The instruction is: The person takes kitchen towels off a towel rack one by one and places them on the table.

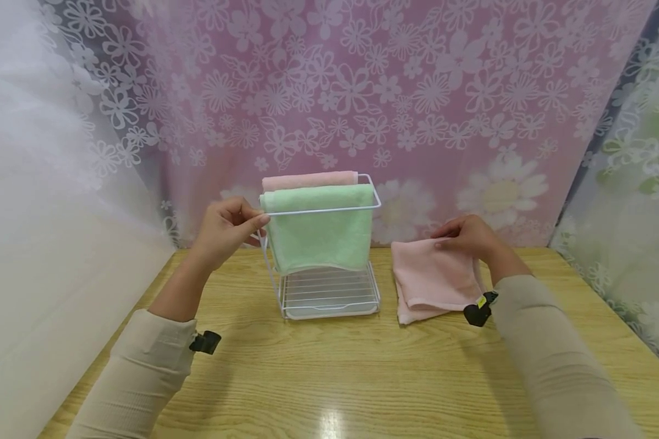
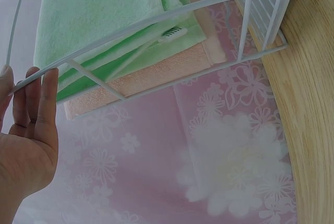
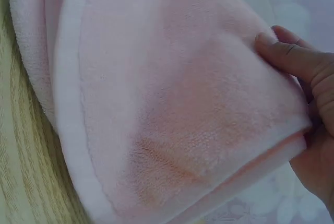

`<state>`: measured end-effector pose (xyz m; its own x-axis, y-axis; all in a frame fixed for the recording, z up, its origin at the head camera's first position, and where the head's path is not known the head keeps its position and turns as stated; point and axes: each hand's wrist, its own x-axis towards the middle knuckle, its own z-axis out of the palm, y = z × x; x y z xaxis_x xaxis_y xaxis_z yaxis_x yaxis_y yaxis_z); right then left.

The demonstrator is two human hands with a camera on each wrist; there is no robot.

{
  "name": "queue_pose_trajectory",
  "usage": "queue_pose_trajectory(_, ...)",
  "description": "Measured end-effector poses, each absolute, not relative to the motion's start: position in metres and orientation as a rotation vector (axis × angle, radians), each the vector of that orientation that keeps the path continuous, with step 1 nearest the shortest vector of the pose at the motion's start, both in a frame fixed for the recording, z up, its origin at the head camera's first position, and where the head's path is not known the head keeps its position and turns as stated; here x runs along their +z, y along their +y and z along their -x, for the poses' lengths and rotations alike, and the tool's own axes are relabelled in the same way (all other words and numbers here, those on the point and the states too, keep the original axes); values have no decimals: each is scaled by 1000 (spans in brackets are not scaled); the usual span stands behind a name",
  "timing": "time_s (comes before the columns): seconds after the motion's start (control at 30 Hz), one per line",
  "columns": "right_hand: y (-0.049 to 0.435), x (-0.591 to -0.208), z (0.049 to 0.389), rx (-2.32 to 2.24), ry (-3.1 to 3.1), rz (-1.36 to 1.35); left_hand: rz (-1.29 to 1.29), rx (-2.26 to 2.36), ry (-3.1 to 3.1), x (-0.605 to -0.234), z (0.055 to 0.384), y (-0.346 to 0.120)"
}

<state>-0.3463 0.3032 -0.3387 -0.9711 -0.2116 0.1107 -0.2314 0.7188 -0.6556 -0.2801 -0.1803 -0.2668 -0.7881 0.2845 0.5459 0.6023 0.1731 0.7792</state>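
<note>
My left hand grips the top left corner of a white wire rack, thumb on the rail. In the left wrist view, its fingers curl at the same rail. A folded green towel hangs over the rack's upper part, with a folded pink towel behind it. To the right, my right hand pinches the far edge of another folded pink towel. The right wrist view shows that towel between thumb and fingers, its layers hanging from the grip.
The rack's lower shelf is a wire grid over a pale tray. Under everything is a wood-grain table. A pink flowered curtain hangs along the back, with a white sheet at left and a flowered curtain at right.
</note>
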Motion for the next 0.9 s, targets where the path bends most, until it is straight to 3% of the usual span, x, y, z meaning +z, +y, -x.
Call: queue_pose_trajectory(0.9, 312, -346, 337, 1223, -2830, -315, 845, -1653, -2181, -266, 280, -180)
